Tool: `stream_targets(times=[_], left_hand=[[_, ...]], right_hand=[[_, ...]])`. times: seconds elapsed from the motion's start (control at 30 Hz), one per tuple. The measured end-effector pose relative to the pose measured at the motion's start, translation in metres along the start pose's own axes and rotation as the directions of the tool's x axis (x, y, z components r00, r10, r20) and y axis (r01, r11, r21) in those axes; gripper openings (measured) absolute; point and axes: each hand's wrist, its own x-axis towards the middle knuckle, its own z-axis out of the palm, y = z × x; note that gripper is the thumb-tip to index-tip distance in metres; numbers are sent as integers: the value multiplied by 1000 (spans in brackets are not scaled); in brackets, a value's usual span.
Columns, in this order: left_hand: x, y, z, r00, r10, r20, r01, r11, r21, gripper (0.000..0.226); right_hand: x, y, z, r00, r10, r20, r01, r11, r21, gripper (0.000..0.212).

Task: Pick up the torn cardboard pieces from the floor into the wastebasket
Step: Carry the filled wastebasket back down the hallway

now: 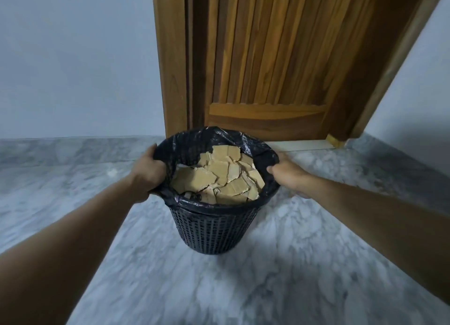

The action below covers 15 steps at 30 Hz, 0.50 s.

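Note:
A black mesh wastebasket (214,229) lined with a dark plastic bag stands on the grey marble floor in the middle of the view. Several torn brown cardboard pieces (219,178) fill it almost to the rim. My left hand (146,176) grips the rim and the bag on the left side. On the right side my right hand (289,174) holds the rim, thumb over the bag's edge. I see no cardboard on the visible floor.
A wooden door (280,57) in its frame stands right behind the basket, with a pale threshold (304,144) at its foot. Light blue walls (73,57) run to the left and far right. Marble floor (219,288) lies around the basket.

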Motion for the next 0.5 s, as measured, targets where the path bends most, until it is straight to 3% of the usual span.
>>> stream_targets(times=[0.1,0.2,0.4,0.5], left_hand=[[2,0,-2,1000,-6,7,7,996,-89,71],[8,3,-6,998,-32,62,40,988,-147,77],[29,7,-24,995,-68,75,85,965,-247,77],[37,32,-46,994,-102,48,111,961,-253,75]], right_hand=[[3,7,12,997,55,49,-68,938,340,71],[7,10,16,992,40,121,-94,870,484,78],[20,-30,23,988,63,140,-121,882,456,84],[10,-74,8,994,82,75,-101,944,313,79]])
